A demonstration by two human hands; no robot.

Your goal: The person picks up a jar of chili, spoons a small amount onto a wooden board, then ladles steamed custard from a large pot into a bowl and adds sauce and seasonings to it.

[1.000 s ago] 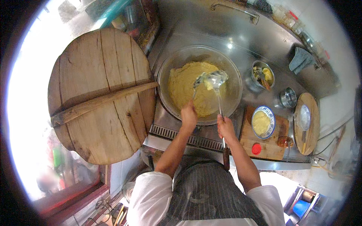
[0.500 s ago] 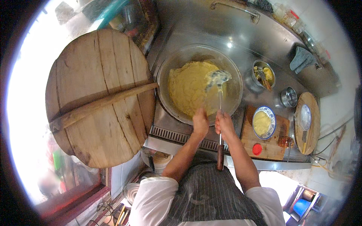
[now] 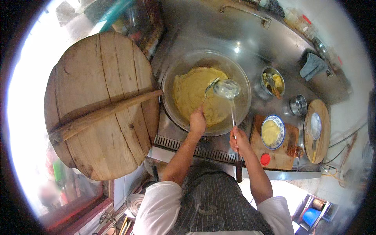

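Observation:
A wide metal pot (image 3: pixel 166 105) holds thick yellow batter (image 3: pixel 190 92). My left hand (image 3: pixel 197 121) is closed around a small metal spoon (image 3: pixel 206 89) over the batter; the spoon's tip is close to the ladle's bowl. In my right hand (image 3: pixel 239 140) is the metal shaft of a long ladle (image 3: pixel 227 89) with a dark wooden handle end. Pale batter clings to the ladle's bowl, which hangs over the right part of the pot. On a wooden board (image 3: pixel 256 150) to the right stands a blue-and-white bowl (image 3: pixel 271 132) with yellow mash.
A large round wooden lid (image 3: pixel 88 82) leans left of the pot. Farther right are a metal bowl (image 3: pixel 273 81) with yellow food and a utensil, a small steel cup (image 3: pixel 298 105) and a round wooden board (image 3: pixel 319 137) bearing a strainer-like scoop. A grey cloth (image 3: pixel 313 65) hangs behind.
My hands have moved apart, the left one leftward and farther over the pot. The ladle has turned and dropped slightly lower in view. The spoon shows clearly now.

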